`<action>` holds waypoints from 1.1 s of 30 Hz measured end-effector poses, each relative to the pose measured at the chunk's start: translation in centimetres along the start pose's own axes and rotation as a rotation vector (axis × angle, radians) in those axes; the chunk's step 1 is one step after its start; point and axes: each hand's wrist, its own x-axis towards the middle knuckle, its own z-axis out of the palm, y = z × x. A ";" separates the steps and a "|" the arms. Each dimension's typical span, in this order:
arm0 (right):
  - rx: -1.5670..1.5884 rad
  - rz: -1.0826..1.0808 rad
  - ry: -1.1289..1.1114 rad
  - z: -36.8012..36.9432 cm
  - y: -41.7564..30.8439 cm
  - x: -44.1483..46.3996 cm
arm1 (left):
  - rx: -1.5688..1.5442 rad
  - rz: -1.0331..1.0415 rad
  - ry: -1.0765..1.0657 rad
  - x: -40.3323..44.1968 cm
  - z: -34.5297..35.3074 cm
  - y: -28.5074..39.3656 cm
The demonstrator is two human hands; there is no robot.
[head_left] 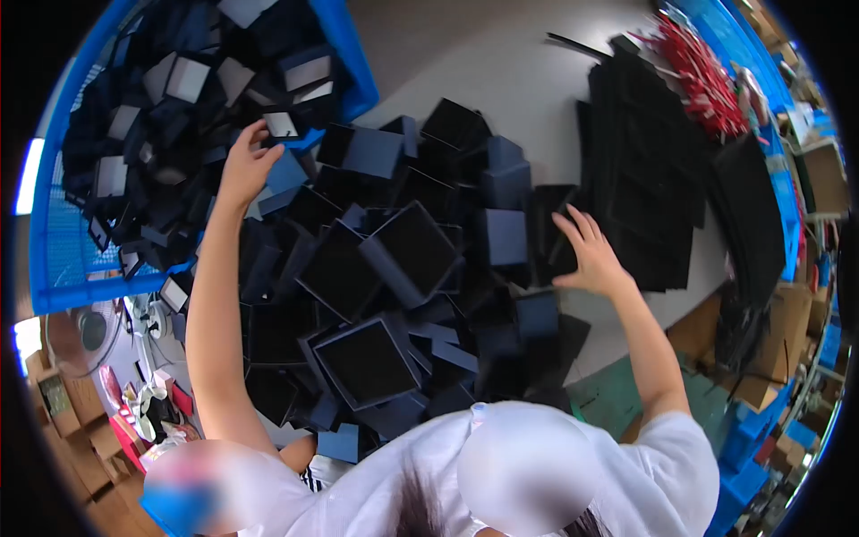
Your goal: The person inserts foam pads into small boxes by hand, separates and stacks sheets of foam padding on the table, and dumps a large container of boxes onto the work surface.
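Note:
My left hand (244,168) reaches to the near edge of a blue basket, thumb and fingers apart. Beside its fingertips is a small dark box with a pale face (281,124); whether they touch it is unclear. My right hand (592,254) has its fingers spread at the side of an upright dark box (550,228), with no grip around it visible. Between my hands lies a heap of open black and dark-blue boxes, including a square one with a black inside (367,362).
The blue basket (67,291) at the upper left is full of small dark boxes. Stacked black sheets (640,179) lie on the table (429,54) at the right, near a bundle of red strips (698,76). Cardboard boxes (787,336) stand beyond the right side.

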 end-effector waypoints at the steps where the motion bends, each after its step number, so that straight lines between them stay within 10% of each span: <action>1: -0.103 -0.015 0.033 0.9 0.4 -0.3 | 0.323 0.024 0.013 4.1 -0.4 -6.0; 4: -0.053 0.035 0.096 1.1 0.4 -0.1 | 0.912 -0.103 -0.038 8.1 1.6 -15.8; 11: 0.174 0.034 0.342 -2.1 -1.9 0.6 | 1.281 -0.054 -0.169 6.2 5.3 -9.9; 14: 0.994 0.409 0.231 -2.2 -3.5 1.8 | 1.355 0.052 -0.134 5.8 5.6 -9.5; 18: 0.917 0.123 0.288 -1.8 -4.8 2.5 | 1.171 -0.189 -0.018 5.7 4.2 -8.8; 20: 1.034 0.155 0.253 -2.7 -5.1 2.5 | 0.542 -0.144 0.265 5.8 1.8 -10.5; 23: 0.886 -0.054 0.351 -3.8 -6.8 3.9 | -0.264 0.105 -0.010 -0.3 -1.5 -1.7; 30: 0.411 -0.815 0.488 -8.2 -19.1 7.0 | -0.600 0.288 -0.529 -16.3 3.4 13.2; 33: 0.406 -0.821 0.477 -8.5 -20.3 5.5 | -0.684 0.189 -0.558 -18.7 4.5 14.3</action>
